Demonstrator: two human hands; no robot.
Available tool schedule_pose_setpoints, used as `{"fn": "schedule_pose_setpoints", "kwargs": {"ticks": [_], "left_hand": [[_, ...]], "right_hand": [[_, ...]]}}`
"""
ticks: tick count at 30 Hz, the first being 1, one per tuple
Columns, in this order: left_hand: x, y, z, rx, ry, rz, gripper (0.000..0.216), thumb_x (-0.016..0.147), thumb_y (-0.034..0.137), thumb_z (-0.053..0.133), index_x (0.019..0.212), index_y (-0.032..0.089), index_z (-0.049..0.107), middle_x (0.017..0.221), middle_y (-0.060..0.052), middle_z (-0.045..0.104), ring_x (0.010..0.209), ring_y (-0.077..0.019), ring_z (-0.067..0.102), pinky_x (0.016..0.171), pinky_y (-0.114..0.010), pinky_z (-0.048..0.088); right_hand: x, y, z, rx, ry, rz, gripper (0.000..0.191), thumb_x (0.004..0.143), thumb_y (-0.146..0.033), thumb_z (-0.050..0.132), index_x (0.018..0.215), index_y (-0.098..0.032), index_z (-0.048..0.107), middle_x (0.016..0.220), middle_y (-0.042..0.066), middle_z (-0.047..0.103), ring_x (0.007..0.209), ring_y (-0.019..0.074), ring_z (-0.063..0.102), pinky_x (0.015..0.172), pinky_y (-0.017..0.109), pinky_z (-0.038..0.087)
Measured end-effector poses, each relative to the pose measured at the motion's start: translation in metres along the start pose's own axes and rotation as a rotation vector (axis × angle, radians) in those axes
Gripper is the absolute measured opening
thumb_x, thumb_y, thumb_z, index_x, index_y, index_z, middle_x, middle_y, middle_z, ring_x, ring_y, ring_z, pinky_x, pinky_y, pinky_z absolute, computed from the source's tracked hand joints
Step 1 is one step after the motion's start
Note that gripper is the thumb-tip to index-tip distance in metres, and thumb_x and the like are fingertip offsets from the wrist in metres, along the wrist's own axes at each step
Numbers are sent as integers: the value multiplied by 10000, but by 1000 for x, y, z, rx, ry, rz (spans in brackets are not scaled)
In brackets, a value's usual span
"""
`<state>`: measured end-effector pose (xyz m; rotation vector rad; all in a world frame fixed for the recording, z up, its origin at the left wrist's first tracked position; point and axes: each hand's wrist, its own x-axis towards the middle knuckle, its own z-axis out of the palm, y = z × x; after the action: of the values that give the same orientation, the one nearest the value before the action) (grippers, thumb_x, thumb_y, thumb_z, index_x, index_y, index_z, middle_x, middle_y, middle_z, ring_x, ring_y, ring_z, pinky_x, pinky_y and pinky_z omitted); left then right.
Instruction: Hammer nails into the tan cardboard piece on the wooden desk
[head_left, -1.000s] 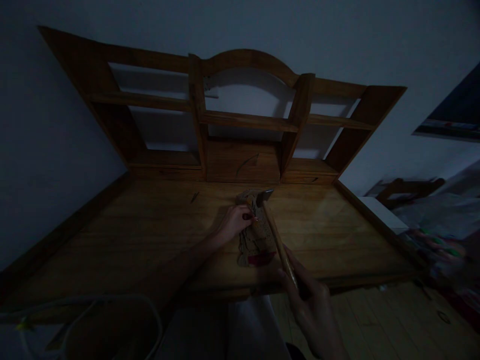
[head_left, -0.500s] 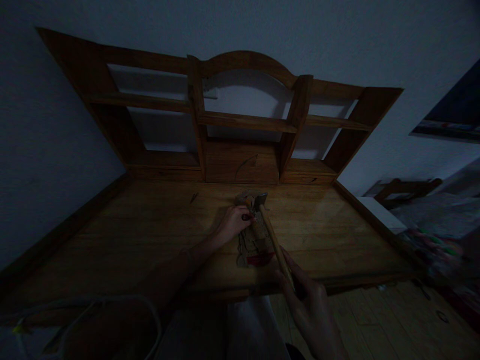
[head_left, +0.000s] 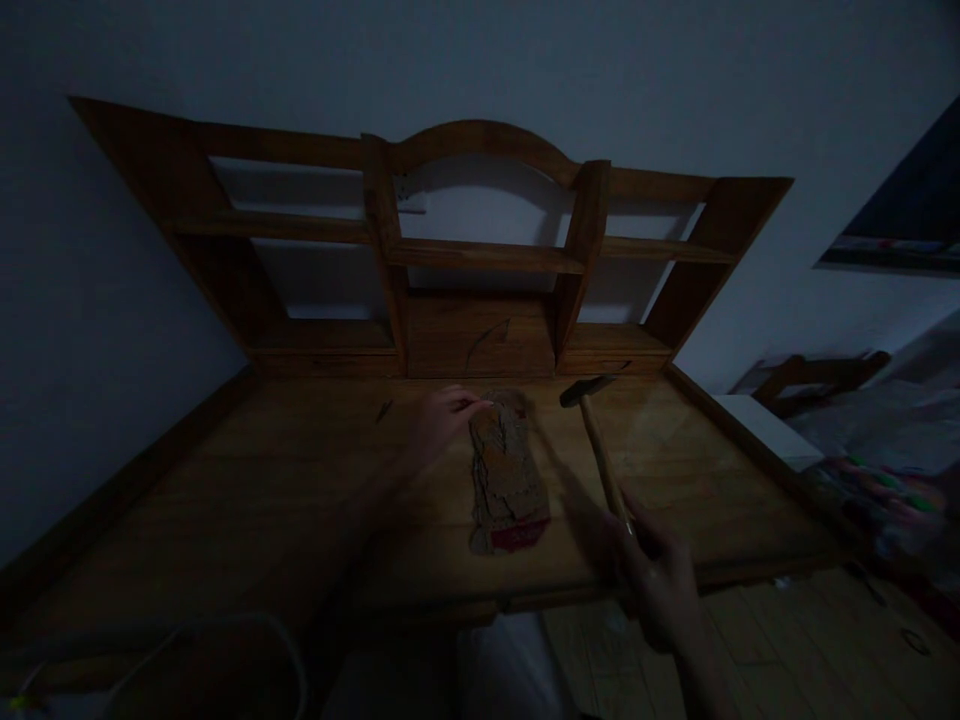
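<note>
The hammer (head_left: pixel 601 458) is gripped by the right hand (head_left: pixel 661 572) and has been swung rightward off the cardboard (head_left: pixel 511 485), mid-desk. The left hand (head_left: pixel 442 417), its grip too blurred to tell, has been shifted to the far-left edge; hammering seems paused.

Dark-metal-headed hammer with a slim wooden handle (head_left: pixel 598 440), held aslant, head at the far end, right of a ragged, torn brown cardboard piece (head_left: pixel 514 475), red-printed near end, lying on the wooden desktop (head_left: pixel 300 460)
</note>
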<state>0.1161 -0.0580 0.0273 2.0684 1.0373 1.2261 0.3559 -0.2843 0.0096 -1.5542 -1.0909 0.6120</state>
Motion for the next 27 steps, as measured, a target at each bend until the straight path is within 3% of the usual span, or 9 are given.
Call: {"fn": "schedule_pose_setpoints", "kwargs": {"ticks": [2,4,9,12,16,19,23,27], "left_hand": [[25,5,-7,-36,-3,31,214,796,377,641,791,176,714,824,-42,700,794,-156,648,717,-250,515],[50,12,-6,-50,-128,36,208,778,360,651,812,164,715,857,-48,713,787,-156,657,729,-250,519],[90,20,35,110,-796,85,191,737,287,679,882,175,731,830,-28,737,767,-144,662,667,-202,470],[100,13,68,281,-989,94,190,668,254,727,840,175,739,784,-17,736,700,-131,646,604,-183,428],[105,0,95,402,-1096,75,146,624,172,707,766,182,736,723,3,723,624,-120,611,536,-181,387],[105,-8,103,452,-1089,85,164,601,130,667,744,179,731,703,4,714,582,-124,590,496,-192,367],[107,-9,105,456,-1037,86,207,555,97,654,729,183,727,647,17,694,530,-124,577,468,-196,360],[119,-2,90,227,-946,90,263,621,101,629,848,176,738,709,0,724,631,-144,651,564,-195,449]], "right_hand": [[12,11,-4,82,-6,118,589,858,-458,579,1339,-123,522,625,17,632,554,172,597,436,234,468],[19,18,-7,144,2,197,618,849,-469,590,1352,-122,501,553,-23,550,447,119,487,373,204,378],[25,23,-7,187,30,246,617,813,-525,603,1270,-113,570,552,-31,515,405,99,416,347,203,322],[25,25,-5,184,53,240,607,800,-527,622,1258,-130,586,559,-29,513,430,108,439,363,204,337],[28,22,-6,194,11,234,622,763,-543,649,1224,-126,626,539,-9,549,448,138,492,364,215,354],[30,18,-9,181,-16,222,623,759,-528,655,1234,-126,627,606,24,622,523,178,571,400,234,416],[31,17,-10,154,-1,197,572,801,-480,630,1257,-136,612,782,63,691,716,234,644,498,257,491],[31,20,-9,132,-18,202,517,842,-438,603,1282,-166,592,979,73,699,915,269,640,643,292,532]]}}
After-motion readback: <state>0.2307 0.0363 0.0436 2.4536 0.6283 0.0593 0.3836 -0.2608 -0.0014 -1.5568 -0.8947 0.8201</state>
